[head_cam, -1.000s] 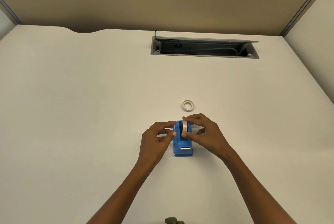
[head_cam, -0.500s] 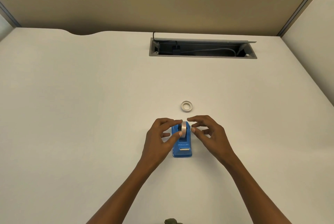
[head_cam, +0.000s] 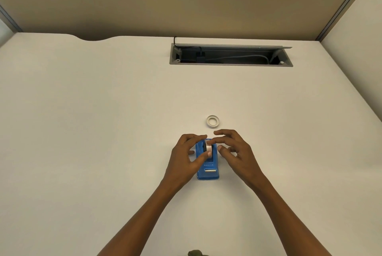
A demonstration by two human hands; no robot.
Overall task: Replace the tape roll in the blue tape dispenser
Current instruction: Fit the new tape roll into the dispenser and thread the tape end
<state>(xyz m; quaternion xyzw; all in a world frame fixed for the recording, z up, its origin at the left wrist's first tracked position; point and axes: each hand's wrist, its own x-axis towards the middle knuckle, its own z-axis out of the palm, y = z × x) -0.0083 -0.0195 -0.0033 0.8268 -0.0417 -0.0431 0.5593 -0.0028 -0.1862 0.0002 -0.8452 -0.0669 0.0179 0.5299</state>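
With the tape roll (head_cam: 208, 146) now dropped lower into the blue tape dispenser (head_cam: 208, 161), my left hand (head_cam: 187, 157) pinches it while my right hand (head_cam: 234, 150), fingers spread, has let go beside it, so seating looks nearly done.

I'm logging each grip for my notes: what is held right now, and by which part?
The left hand pinches the tape roll by its rim, seated in the dispenser. The right hand holds nothing.

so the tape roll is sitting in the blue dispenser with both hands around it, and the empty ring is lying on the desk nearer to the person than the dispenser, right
Not quite. The head view shows the empty ring lying beyond the blue dispenser, farther from the person, not nearer. The rest holds: the tape roll sits in the dispenser, with the left hand and right hand around it.
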